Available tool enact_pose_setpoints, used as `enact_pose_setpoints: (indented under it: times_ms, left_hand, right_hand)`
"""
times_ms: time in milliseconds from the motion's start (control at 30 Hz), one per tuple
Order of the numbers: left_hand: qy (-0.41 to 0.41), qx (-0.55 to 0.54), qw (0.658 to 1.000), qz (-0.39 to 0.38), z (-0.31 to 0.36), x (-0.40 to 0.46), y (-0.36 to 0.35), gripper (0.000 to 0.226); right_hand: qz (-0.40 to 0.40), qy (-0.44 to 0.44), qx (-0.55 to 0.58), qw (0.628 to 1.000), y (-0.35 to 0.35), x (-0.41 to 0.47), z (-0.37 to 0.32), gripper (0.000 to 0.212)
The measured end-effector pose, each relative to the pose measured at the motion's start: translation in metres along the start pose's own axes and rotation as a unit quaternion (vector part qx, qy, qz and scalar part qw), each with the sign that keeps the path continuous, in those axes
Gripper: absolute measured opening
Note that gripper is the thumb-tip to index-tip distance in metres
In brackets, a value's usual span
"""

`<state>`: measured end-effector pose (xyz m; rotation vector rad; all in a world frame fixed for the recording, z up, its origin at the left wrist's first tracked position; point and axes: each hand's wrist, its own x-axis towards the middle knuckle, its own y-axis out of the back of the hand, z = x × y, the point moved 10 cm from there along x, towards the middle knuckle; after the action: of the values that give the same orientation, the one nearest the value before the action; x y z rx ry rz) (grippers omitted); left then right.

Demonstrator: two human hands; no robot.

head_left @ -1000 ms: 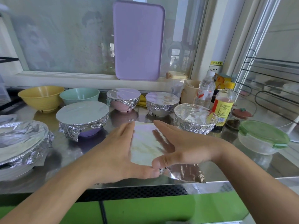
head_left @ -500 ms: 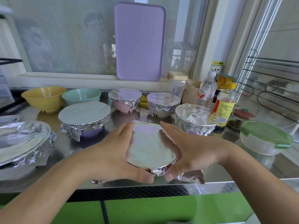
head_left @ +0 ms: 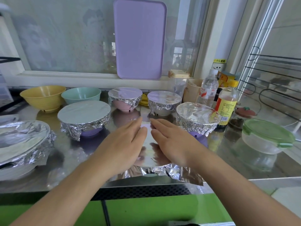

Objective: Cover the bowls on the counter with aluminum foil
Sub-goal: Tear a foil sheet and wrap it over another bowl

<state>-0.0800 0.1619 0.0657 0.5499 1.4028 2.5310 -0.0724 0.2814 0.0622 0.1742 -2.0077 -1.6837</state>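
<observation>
Fingers (head_left: pixel 138 128) of both hands are laid straight, flat on the foil sheet (head_left: pixel 149 154); nothing is gripped; foil edges crumpled at the counter (head_left: pixel 228 167) front

Daylight comes through a frosted window (head_left: pixel 65 38) above a white sill (head_left: pixel 65 77); the steel counter (head_left: pixel 260 167) has green fronts (head_left: pixel 146 211) below.

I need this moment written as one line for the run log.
left hand: flat on foil | right hand: flat on foil | bowl beneath: hidden | yellow bowl, green bowl: uncovered

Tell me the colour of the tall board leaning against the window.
Lilac, a plain pale purple board; the head view shows it.
</observation>
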Motion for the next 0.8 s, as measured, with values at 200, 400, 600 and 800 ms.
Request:
enact_pose_setpoints:
  times_ms: [200,400,600,800]
  left_hand:
    - [0.032,-0.132,0.991,0.005,-0.004,-0.011,-0.004,0.058]
    - [0.061,-0.19,0.98,0.002,-0.019,-0.02,-0.004,0.065]
    - [0.024,-0.017,1.0,-0.008,-0.001,-0.003,0.008,0.059]
    - [-0.048,0.093,0.994,-0.035,0.01,-0.002,-0.012,0.073]
  right_hand:
    - [0.018,-0.048,0.03,0.998,-0.001,-0.007,0.016,0.025]
    - [0.012,-0.076,0.071,0.995,-0.005,-0.018,0.027,0.017]
    - [0.005,-0.017,-0.102,0.995,0.017,-0.001,0.001,0.063]
    - [-0.077,-0.026,-0.065,0.995,-0.013,0.004,0.002,0.061]
